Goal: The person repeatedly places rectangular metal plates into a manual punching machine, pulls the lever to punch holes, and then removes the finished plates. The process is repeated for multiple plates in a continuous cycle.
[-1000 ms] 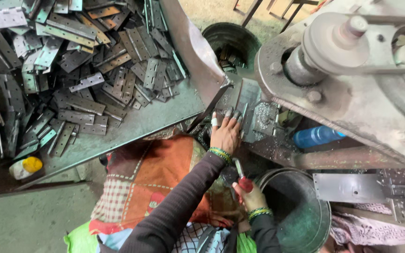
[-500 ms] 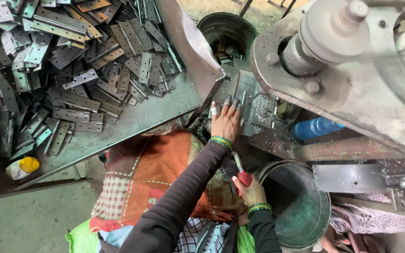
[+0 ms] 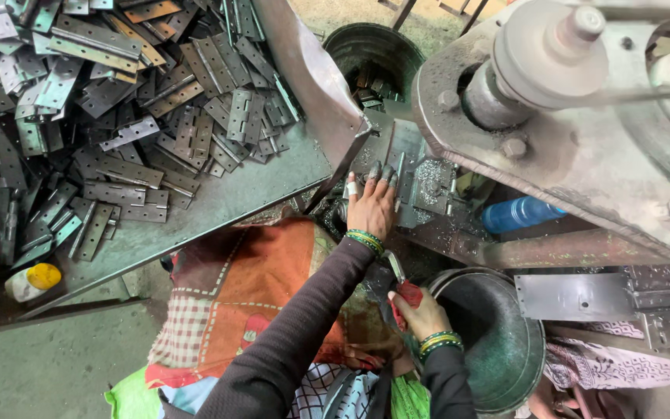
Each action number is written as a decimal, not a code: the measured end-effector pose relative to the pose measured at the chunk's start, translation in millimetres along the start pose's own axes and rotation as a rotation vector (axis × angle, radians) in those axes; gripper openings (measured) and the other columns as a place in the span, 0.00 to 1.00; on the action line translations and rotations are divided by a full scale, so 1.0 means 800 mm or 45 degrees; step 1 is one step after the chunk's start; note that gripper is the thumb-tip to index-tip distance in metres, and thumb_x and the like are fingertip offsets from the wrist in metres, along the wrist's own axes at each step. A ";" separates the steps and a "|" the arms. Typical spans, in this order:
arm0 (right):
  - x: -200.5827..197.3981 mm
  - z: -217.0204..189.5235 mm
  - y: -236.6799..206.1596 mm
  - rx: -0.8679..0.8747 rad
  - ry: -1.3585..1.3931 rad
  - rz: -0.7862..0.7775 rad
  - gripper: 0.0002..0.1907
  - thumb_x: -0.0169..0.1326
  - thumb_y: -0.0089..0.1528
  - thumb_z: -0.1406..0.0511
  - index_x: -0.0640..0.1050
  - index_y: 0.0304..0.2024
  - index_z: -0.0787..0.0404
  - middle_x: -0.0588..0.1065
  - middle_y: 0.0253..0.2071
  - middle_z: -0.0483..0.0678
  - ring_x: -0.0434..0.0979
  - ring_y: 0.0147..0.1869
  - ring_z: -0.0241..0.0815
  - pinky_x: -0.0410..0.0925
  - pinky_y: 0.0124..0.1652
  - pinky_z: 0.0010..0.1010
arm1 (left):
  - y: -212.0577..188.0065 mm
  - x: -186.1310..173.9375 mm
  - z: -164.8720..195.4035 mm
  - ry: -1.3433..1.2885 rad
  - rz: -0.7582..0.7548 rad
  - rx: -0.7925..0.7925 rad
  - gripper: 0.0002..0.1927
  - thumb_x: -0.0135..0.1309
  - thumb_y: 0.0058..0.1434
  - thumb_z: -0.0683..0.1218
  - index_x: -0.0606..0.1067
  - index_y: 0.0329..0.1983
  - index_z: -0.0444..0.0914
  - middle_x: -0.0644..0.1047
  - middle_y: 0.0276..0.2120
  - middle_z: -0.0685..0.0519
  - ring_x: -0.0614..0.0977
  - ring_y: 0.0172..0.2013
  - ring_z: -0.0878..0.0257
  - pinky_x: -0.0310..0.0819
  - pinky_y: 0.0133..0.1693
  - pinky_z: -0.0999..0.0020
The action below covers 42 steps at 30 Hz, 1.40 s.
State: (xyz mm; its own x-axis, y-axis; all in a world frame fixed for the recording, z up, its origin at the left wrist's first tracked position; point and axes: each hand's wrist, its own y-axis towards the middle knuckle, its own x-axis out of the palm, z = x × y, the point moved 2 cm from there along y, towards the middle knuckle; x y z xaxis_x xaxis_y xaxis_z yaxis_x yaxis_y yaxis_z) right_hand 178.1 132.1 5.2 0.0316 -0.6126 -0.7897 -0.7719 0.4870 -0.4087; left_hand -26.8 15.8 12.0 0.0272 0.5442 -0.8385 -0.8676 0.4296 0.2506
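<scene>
Head view: the left hand (image 3: 371, 206) lies spread, fingers flat on a metal plate (image 3: 406, 155) at the press (image 3: 583, 124), beside the worktop (image 3: 226, 206) heaped with hinges (image 3: 118, 116). The right hand (image 3: 422, 312) is closed around a red-handled tool (image 3: 403, 285), just over a round green bin (image 3: 498, 341). A blue bottle (image 3: 521, 213) lies near.

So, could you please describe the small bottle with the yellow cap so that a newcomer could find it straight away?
Start at the big sloping metal tray heaped with grey metal hinges on the left. Follow its lower edge to the near left corner, below the heap. There lies a small white bottle with a yellow cap on its side, the only rounded, brightly coloured thing among flat grey metal.
</scene>
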 end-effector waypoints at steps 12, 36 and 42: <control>0.040 0.019 0.005 0.145 0.382 -0.247 0.30 0.60 0.58 0.46 0.79 0.39 0.68 0.78 0.29 0.59 0.80 0.36 0.66 0.72 0.38 0.50 | 0.000 -0.006 0.002 0.045 0.134 0.065 0.27 0.49 0.57 0.44 0.72 0.62 0.38 0.72 0.60 0.49 0.68 0.65 0.51 0.40 0.68 0.31; -0.009 -0.011 0.001 0.005 -0.055 -0.211 0.27 0.56 0.57 0.42 0.85 0.37 0.57 0.83 0.27 0.48 0.86 0.35 0.48 0.74 0.39 0.37 | 0.003 -0.002 0.002 0.134 0.121 0.084 0.25 0.47 0.61 0.44 0.72 0.62 0.38 0.73 0.61 0.50 0.69 0.65 0.52 0.41 0.69 0.31; -0.004 -0.007 -0.004 0.019 -0.167 0.105 0.32 0.63 0.54 0.40 0.81 0.43 0.59 0.80 0.32 0.55 0.80 0.39 0.56 0.72 0.38 0.41 | 0.003 -0.002 0.003 0.060 0.078 0.060 0.25 0.47 0.61 0.44 0.72 0.63 0.37 0.72 0.61 0.50 0.68 0.66 0.52 0.39 0.70 0.31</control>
State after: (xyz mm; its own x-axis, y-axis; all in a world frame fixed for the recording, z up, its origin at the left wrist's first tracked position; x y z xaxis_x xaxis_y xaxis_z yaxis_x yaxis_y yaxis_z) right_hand 176.8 129.1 11.4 0.0518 -0.4843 -0.8733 -0.7660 0.5418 -0.3459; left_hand -27.3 17.6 15.4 -0.0493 0.5362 -0.8426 -0.8425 0.4307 0.3234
